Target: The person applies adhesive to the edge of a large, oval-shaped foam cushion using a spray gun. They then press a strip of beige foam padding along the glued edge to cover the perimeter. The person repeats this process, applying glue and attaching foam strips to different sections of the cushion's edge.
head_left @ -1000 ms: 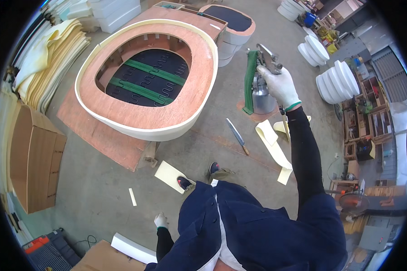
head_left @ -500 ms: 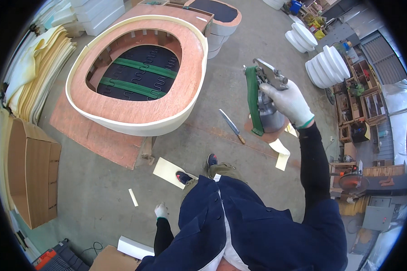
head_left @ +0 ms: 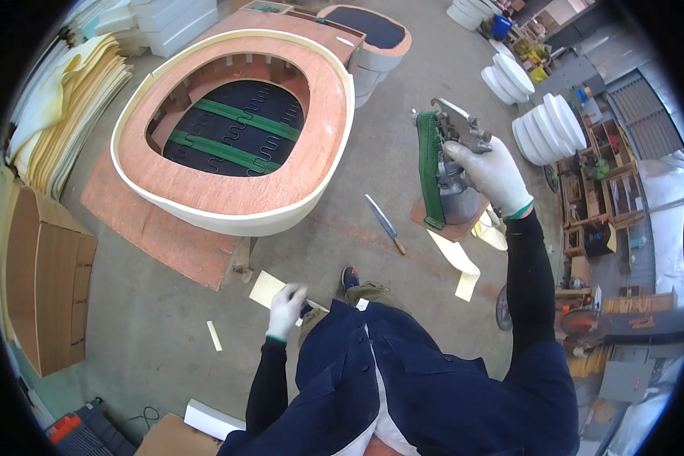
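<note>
Gripping the spray gun (head_left: 452, 163) upright, the right hand (head_left: 490, 173) has its fingers wrapped closed around the handle, metal cup hanging below. The oval seat frame (head_left: 232, 133) lies to the left of the gun. The left hand (head_left: 286, 310) hangs low, fingers loosely curled, holding nothing visible.

You're in a navy button-up work jacket over black long sleeves, with white knit gloves on your left hand (head_left: 286, 310) and right hand (head_left: 494, 175), green-trimmed cuffs.

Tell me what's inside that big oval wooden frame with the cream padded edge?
Inside the big oval wooden frame lies a black base with wavy metal springs, crossed by two green webbing straps. Wooden blocks line the inner wall. The floor beneath is covered.
</note>
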### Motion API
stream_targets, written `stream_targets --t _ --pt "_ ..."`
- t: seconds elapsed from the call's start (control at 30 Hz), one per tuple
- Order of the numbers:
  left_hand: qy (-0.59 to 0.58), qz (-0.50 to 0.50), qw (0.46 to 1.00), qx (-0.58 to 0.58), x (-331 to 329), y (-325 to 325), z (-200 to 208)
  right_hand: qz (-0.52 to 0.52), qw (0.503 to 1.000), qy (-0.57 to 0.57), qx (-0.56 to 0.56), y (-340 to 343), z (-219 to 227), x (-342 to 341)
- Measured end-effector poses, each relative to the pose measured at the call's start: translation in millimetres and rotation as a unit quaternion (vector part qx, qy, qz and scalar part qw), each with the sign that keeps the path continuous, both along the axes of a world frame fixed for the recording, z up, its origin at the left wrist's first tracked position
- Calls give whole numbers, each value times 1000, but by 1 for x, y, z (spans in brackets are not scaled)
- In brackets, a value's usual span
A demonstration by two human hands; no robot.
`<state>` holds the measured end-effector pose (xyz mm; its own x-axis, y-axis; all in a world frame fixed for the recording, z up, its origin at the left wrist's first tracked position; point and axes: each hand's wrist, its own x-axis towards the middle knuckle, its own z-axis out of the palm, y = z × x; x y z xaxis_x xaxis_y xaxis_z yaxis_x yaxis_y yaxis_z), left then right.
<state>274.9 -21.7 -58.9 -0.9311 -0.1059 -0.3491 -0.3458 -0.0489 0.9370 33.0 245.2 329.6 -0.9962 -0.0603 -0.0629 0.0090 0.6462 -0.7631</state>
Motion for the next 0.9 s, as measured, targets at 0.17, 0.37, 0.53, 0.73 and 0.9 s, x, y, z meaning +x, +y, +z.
stream_targets --t 0.17,0.37,0.53,0.73,0.9 --pt "-5 -42 984 175 -140 77 109 32 999 -4 -5 12 -7 -40" --pt "-116 137 871 457 -283 155 148 120 992 -38 -3 30 -7 -121" --pt "-96 339 778 521 -402 185 142 309 947 -88 11 41 -28 -246" --pt "-61 533 656 530 -471 200 145 485 871 -61 57 30 -43 -379" --pt "-35 608 640 468 -478 211 150 567 814 -17 127 24 -53 -431"
